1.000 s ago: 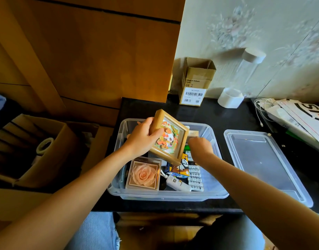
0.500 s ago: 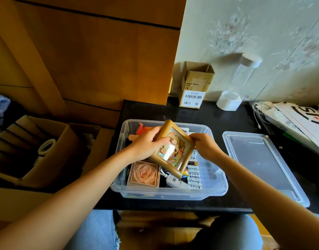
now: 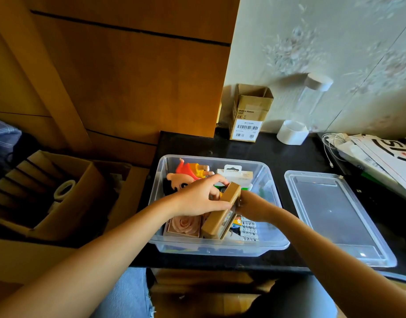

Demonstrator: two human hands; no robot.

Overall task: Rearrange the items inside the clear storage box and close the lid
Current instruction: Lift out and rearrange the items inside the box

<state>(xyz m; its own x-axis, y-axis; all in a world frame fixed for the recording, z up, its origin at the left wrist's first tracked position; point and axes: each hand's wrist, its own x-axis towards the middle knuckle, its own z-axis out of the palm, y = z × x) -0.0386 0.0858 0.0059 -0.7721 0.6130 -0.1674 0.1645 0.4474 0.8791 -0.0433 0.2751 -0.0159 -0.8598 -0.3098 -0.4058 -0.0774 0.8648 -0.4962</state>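
Nearest, both hands hold a tan wooden picture frame (image 3: pixel 221 214) tilted on edge inside the clear plastic storage box (image 3: pixel 215 247): the left hand (image 3: pixel 198 198) curls its fingers over the frame's top, while the right hand (image 3: pixel 251 206) is partly hidden behind it, its grip unclear. Beside the box the clear plastic lid (image 3: pixel 335 214) lies flat on the black surface (image 3: pixel 254 152), and farther back a small brown cardboard carton (image 3: pixel 249 113) stands against the wall.

Both hands, left (image 3: pixel 197 198) and right (image 3: pixel 254 206), grip a tilted wooden frame (image 3: pixel 220 216) inside the clear box (image 3: pixel 220 247).

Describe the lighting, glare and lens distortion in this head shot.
Head view: warm light from the right; the tall jar casts a soft shadow on the wall. A small glint sits on the lid. Wide-angle bending curves the cabinet lines. The hands, left hand and right hand, are sharp.
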